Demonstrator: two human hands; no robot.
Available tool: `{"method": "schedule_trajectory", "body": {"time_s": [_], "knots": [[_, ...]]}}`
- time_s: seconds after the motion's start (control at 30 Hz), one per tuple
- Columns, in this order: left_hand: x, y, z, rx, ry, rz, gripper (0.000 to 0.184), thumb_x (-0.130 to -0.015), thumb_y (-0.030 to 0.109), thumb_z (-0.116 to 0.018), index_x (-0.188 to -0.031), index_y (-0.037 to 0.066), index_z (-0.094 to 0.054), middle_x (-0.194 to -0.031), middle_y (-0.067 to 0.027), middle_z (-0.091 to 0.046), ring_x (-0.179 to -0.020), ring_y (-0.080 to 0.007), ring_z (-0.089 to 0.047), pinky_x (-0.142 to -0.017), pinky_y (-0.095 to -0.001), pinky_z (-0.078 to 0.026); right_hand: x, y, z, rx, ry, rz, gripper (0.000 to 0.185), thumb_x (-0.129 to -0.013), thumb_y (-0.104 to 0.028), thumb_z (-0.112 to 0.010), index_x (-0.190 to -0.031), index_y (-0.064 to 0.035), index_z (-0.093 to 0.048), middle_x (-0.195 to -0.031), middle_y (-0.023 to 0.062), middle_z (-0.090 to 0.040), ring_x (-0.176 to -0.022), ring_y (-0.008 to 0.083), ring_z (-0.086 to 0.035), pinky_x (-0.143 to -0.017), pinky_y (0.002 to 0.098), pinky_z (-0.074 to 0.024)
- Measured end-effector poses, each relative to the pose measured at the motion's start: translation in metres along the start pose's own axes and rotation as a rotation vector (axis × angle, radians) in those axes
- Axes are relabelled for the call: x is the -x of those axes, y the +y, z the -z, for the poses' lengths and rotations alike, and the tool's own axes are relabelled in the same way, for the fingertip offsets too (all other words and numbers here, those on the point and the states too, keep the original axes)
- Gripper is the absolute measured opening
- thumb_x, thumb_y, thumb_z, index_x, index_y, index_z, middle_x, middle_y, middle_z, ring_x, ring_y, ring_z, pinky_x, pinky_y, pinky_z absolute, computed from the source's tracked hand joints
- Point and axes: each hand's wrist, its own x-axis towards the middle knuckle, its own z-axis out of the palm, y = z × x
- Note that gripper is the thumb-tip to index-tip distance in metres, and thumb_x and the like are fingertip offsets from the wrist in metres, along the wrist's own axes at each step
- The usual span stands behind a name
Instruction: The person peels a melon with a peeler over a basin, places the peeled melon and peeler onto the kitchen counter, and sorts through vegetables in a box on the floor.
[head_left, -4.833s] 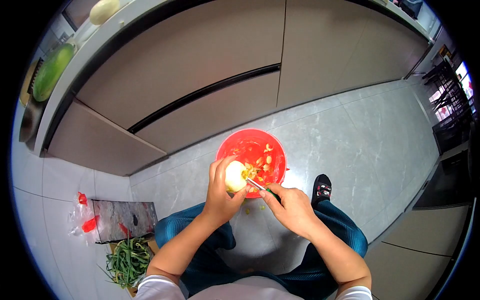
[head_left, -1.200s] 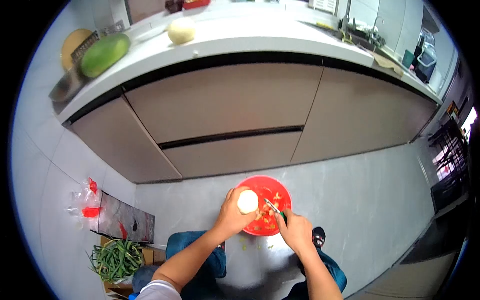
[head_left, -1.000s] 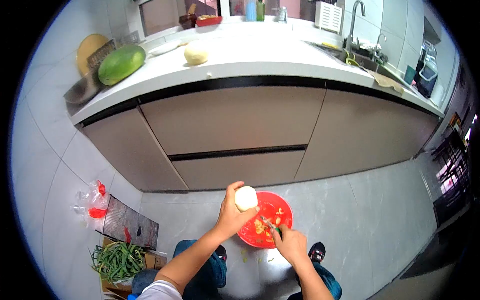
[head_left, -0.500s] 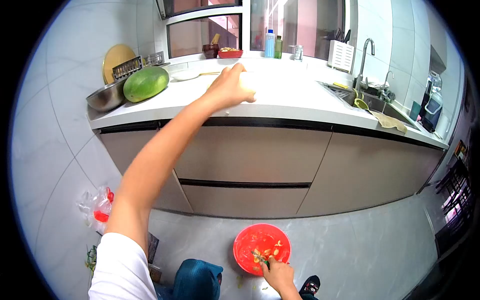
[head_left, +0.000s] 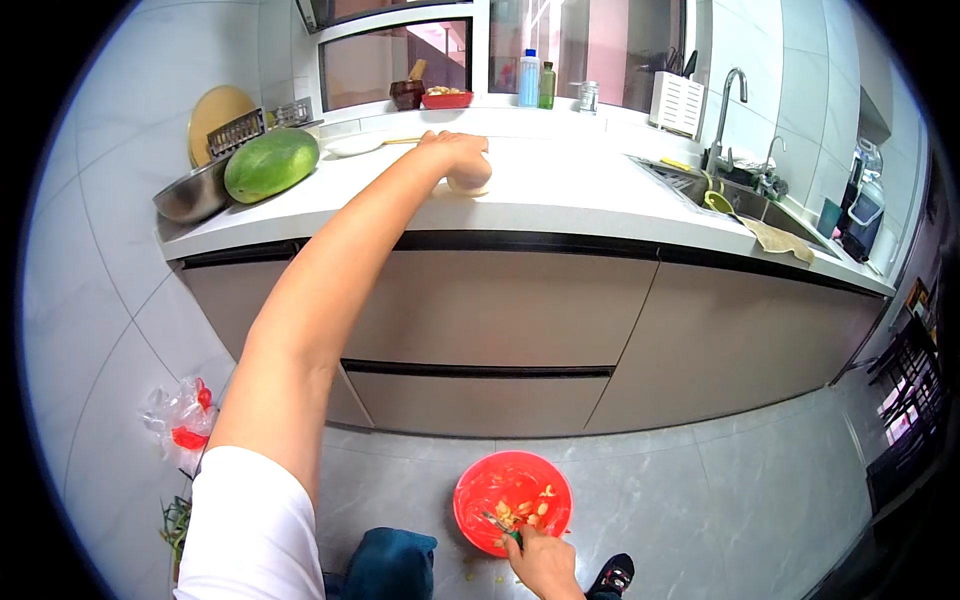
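My left hand (head_left: pixel 462 160) reaches far out over the white countertop (head_left: pixel 570 200), with its fingers curved round a pale round fruit. Only a strip of the fruit's lower edge (head_left: pixel 470 190) shows under the hand, close to the counter's front edge. Down at the floor, my right hand (head_left: pixel 545 565) grips a small metal tool (head_left: pixel 495 523) with a green handle. The tool's tip is over the red basin (head_left: pixel 463 500), which holds yellowish scraps (head_left: pixel 525 512). Whether a second pale fruit lies behind my left hand is hidden.
A large green melon (head_left: pixel 272 165) rests beside a metal bowl (head_left: pixel 192 195) at the counter's left. Behind my left forearm is a white dish (head_left: pixel 352 146). The sink (head_left: pixel 770 210) is at the right. Plastic bags (head_left: pixel 180 420) are low at the left.
My left hand has moved from above the basin, with the pale fruit, up and forward to the counter. My right hand keeps the tool at the basin. The view has tilted upward.
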Motion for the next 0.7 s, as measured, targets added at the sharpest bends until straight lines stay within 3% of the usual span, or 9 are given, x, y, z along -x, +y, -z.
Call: {"method": "schedule_trajectory", "body": {"time_s": [0.13, 0.23, 0.3, 0.33, 0.4, 0.47, 0.6, 0.67, 0.7], "knots": [[-0.013, -0.009, -0.009, 0.063, 0.054, -0.025, 0.084, -0.063, 0.013, -0.060, -0.147, 0.018, -0.053, -0.137, -0.0184, -0.063, -0.133, -0.0365, -0.055, -0.110, -0.0533, -0.031, -0.003, 0.000, 0.002, 0.006, -0.035, -0.036, 0.043, -0.097, -0.047, -0.058, -0.092, -0.0056, -0.067, -0.070, 0.0182, -0.070, -0.067, 0.0386, -0.071, -0.062, 0.0514, -0.0553], [-0.008, -0.019, -0.011, 0.131, 0.066, -0.052, 0.076, -0.074, 0.017, -0.056, -0.150, 0.017, -0.050, -0.147, -0.0188, -0.056, -0.140, -0.0353, -0.048, -0.119, -0.0576, -0.022, -0.004, -0.003, 0.008, 0.024, -0.052, -0.038, 0.043, -0.097, -0.047, -0.057, -0.094, -0.0057, -0.066, -0.071, 0.0184, -0.071, -0.068, 0.0388, -0.071, -0.063, 0.0520, -0.0550], [0.002, -0.030, -0.014, 0.149, 0.335, -0.131, 0.070, -0.077, 0.023, -0.058, -0.146, 0.015, -0.054, -0.141, -0.0194, -0.060, -0.136, -0.0346, -0.051, -0.117, -0.0551, -0.026, -0.004, -0.004, 0.011, 0.037, -0.064, -0.039, 0.042, -0.098, -0.047, -0.057, -0.096, -0.0057, -0.066, -0.072, 0.0185, -0.071, -0.068, 0.0390, -0.071, -0.062, 0.0524, -0.0548], [0.008, -0.036, -0.016, 0.144, 0.333, -0.129, 0.070, -0.077, 0.023, -0.058, -0.146, 0.015, -0.054, -0.141, -0.0194, -0.060, -0.136, -0.0346, -0.051, -0.117, -0.0551, -0.026, -0.004, -0.005, 0.012, 0.042, -0.053, -0.042, 0.042, -0.097, -0.047, -0.058, -0.096, -0.0058, -0.066, -0.072, 0.0182, -0.071, -0.068, 0.0391, -0.071, -0.062, 0.0526, -0.0547], [0.031, -0.055, -0.025, 0.344, 0.657, -0.350, 0.056, -0.083, 0.028, -0.061, -0.136, 0.010, -0.061, -0.134, -0.0184, -0.064, -0.132, -0.0331, -0.054, -0.114, -0.0525, -0.032, -0.003, -0.002, 0.011, 0.045, -0.049, -0.036, 0.041, -0.097, -0.047, -0.058, -0.097, -0.0059, -0.066, -0.072, 0.0179, -0.071, -0.068, 0.0393, -0.071, -0.062, 0.0529, -0.0547], [0.082, -0.061, -0.043, 0.508, 0.725, -0.432, 0.045, -0.087, 0.031, -0.065, -0.125, 0.006, -0.065, -0.128, -0.0174, -0.066, -0.125, -0.0327, -0.059, -0.111, -0.0505, -0.037, -0.006, 0.005, 0.006, 0.017, 0.044, -0.005, 0.041, -0.096, -0.046, -0.059, -0.094, -0.0061, -0.066, -0.072, 0.0168, -0.071, -0.067, 0.0390, -0.071, -0.062, 0.0528, -0.0548], [0.205, -0.077, -0.109, 0.421, 0.612, -0.447, 0.039, -0.093, 0.030, -0.069, -0.122, 0.005, -0.067, -0.122, -0.0126, -0.068, -0.117, -0.0296, -0.062, -0.109, -0.0431, -0.042, -0.011, 0.007, 0.011, -0.012, 0.144, -0.006, 0.032, -0.093, -0.039, -0.067, -0.091, -0.0071, -0.066, -0.078, 0.0191, -0.071, -0.066, 0.0391, -0.070, -0.061, 0.0524, -0.0546], [0.271, -0.089, -0.145, 0.363, 0.403, -0.425, 0.034, -0.092, 0.031, -0.071, -0.116, 0.007, -0.069, -0.116, -0.0127, -0.069, -0.113, -0.0291, -0.063, -0.105, -0.0446, -0.043, -0.015, -0.001, 0.021, -0.071, 0.122, -0.001, 0.026, -0.092, -0.032, -0.070, -0.093, -0.0060, -0.066, -0.082, 0.0203, -0.070, -0.070, 0.0399, -0.070, -0.063, 0.0517, -0.0544], [0.300, -0.095, -0.166, 0.467, 0.299, -0.363, 0.030, -0.092, 0.031, -0.072, -0.110, 0.007, -0.071, -0.113, -0.0132, -0.070, -0.111, -0.0289, -0.064, -0.102, -0.0436, -0.045, -0.016, -0.001, 0.020, -0.128, 0.233, 0.040, 0.026, -0.092, -0.030, -0.070, -0.094, -0.0052, -0.066, -0.083, 0.0201, -0.070, -0.072, 0.0403, -0.070, -0.064, 0.0510, -0.0543]]}}
